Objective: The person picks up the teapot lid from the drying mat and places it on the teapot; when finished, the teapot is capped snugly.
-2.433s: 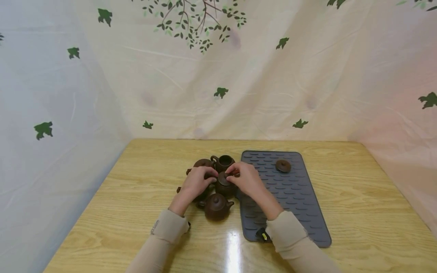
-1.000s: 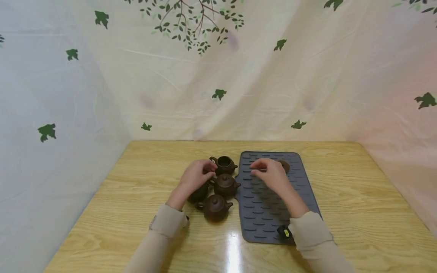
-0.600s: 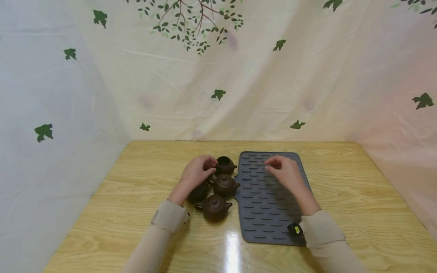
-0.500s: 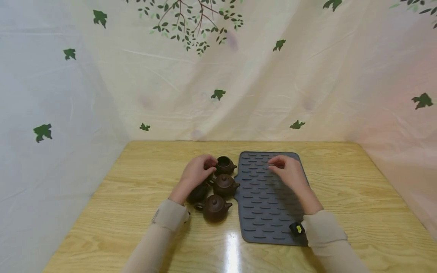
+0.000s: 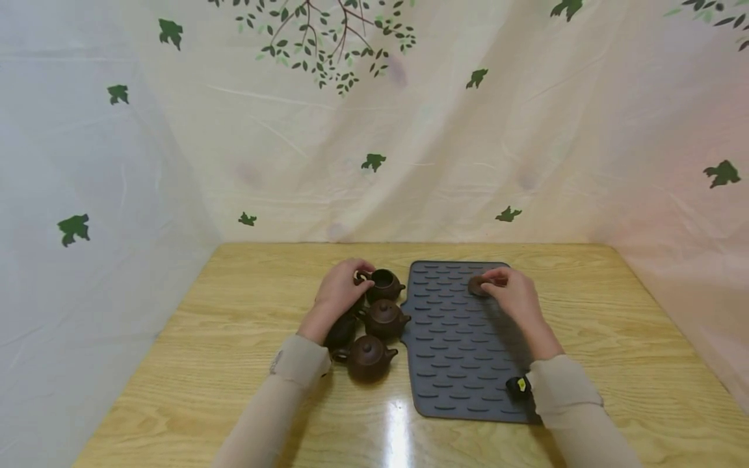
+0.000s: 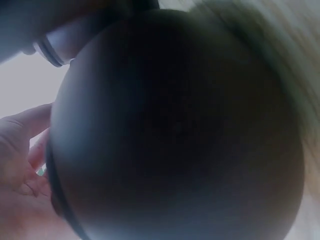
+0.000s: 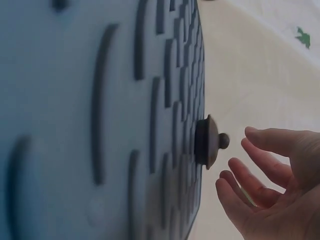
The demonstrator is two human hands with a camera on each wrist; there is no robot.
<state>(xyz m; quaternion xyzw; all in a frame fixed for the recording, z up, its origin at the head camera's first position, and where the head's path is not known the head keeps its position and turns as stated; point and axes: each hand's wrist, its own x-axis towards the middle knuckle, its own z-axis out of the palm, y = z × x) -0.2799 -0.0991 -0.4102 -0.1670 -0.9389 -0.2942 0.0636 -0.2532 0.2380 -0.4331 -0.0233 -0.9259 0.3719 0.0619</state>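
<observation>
My left hand (image 5: 344, 286) is at the handle side of a dark brown lidless teapot (image 5: 383, 285), thumb and fingertips on either side of the handle. I cannot tell whether they grip it. In the left wrist view, another teapot's round body (image 6: 175, 130) fills the picture and hides those fingertips. My right hand (image 5: 516, 296) is over the far right of the grey mat (image 5: 450, 370), beside a round brown lid (image 5: 476, 286). The right wrist view shows this lid (image 7: 212, 142) lying knob up, with the relaxed right fingers (image 7: 257, 187) apart from its knob.
Two lidded teapots stand near me, the middle one (image 5: 384, 318) and the front one (image 5: 367, 359). Another dark pot (image 5: 341, 331) sits partly under my left wrist. A patterned cloth (image 5: 363, 201) hangs behind the wooden table (image 5: 234, 351).
My right hand has left the middle teapot's lid and moved right across the mat to the loose lid. My left hand has shifted slightly forward to the lidless teapot's handle.
</observation>
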